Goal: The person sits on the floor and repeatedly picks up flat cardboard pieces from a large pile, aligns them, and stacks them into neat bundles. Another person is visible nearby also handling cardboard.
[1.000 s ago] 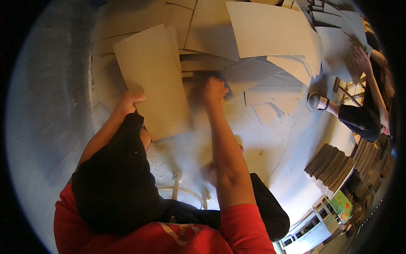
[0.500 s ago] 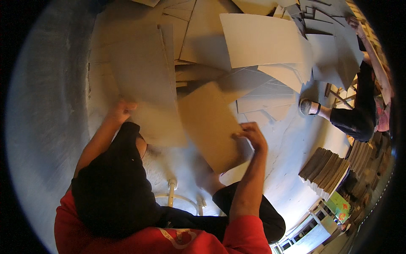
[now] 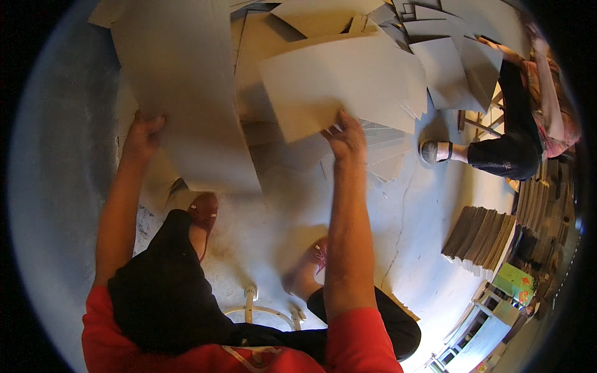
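My left hand [image 3: 146, 132] is closed on the left edge of a large grey-brown cardboard sheet [image 3: 180, 81], which hangs tilted in front of my left foot. Farther right, my right hand [image 3: 346, 135] pinches the near edge of a pale cardboard sheet [image 3: 342, 78] that lies across the top of a loose pile. Its thumb and fingertips meet that edge; the underside is hidden. More cardboard sheets [image 3: 385, 146] fan out beneath it on the floor. A thin tan edge [image 3: 405, 307] shows along my right leg.
A co-worker [image 3: 522, 124] sits at the right, one foot out toward the pile. Stacked cardboard [image 3: 479, 236] stands on the floor at the right, near a green box [image 3: 515, 283] and a pale blue stool-like frame [image 3: 479, 326]. Wheeled chair legs [image 3: 250, 298] show between my feet.
My right hand has let go of the smaller brown sheet and reached forward to the pale sheet on the pile. My left hand and its large sheet have shifted forward and left.
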The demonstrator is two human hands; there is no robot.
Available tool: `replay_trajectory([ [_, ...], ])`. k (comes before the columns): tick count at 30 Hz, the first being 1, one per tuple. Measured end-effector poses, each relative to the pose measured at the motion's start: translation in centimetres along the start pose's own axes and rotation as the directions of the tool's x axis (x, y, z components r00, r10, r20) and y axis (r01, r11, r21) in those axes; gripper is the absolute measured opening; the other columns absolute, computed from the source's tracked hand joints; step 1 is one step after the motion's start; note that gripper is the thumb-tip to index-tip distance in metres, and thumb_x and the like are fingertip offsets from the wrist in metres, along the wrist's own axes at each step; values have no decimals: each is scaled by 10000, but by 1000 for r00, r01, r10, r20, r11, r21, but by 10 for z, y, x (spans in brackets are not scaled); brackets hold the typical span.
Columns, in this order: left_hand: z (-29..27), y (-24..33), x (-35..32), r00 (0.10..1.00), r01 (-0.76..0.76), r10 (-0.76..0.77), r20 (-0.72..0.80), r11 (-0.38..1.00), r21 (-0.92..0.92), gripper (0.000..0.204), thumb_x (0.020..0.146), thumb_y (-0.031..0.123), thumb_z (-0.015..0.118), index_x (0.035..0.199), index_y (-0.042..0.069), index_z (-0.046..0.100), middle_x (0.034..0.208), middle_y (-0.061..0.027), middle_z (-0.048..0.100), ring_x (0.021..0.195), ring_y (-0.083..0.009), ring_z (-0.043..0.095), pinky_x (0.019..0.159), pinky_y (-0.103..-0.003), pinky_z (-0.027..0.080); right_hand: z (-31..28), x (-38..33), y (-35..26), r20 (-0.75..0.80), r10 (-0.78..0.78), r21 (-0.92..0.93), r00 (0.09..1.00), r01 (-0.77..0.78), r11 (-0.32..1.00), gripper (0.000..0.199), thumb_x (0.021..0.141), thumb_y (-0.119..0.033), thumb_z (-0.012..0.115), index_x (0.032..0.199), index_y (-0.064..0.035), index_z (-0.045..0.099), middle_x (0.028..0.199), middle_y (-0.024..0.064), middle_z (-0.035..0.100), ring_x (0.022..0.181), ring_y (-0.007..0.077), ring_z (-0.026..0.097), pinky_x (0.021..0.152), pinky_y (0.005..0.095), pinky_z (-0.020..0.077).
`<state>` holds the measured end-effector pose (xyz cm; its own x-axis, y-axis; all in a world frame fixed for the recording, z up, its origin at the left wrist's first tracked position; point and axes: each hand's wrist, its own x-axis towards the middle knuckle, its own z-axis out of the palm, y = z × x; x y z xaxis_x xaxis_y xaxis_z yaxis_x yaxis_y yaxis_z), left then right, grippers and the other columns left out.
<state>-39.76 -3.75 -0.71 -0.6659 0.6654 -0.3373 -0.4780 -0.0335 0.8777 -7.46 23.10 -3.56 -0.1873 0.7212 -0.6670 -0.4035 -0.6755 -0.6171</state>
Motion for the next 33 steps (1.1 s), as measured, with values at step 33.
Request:
replay_trajectory([
  [33,10,-18,-20,996,80,-79,-36,997,25,750,734,-1,622,1419,53,321,1297,-108,506,1139,-261,533,967,-393,458,-88,19,-13,-123,-159,530,980,200,824,911,868,-417,635,1432,73,114,1430,258,302,1283,413,380,1056,546,359],
])
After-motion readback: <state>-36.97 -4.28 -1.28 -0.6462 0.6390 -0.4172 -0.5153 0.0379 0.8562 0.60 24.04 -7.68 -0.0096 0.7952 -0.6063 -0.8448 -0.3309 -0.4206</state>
